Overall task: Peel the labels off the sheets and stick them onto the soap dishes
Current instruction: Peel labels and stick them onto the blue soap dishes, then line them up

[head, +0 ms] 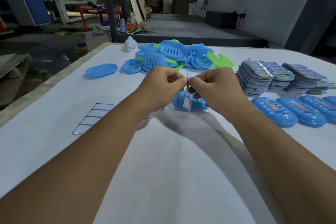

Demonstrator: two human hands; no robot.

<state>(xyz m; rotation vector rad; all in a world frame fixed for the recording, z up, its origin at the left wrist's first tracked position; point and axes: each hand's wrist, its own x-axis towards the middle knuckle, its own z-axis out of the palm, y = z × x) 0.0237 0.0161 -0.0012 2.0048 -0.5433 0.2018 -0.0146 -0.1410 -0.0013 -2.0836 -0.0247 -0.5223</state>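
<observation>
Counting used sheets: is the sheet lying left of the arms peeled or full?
Peeled: the sheet shows only blank white backing panels.

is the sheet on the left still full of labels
No, the sheet on the table shows only blank white panels with green lines between them, and no printed labels remain on it.

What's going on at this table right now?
A person is labelling soap dishes. Both the left hand and the right hand pinch a label sheet above a blue soap dish on the white table. Unlabelled dishes sit in a pile behind, label sheet stacks at right, labelled dishes in front of them, and an emptied backing sheet lies at left.
</observation>
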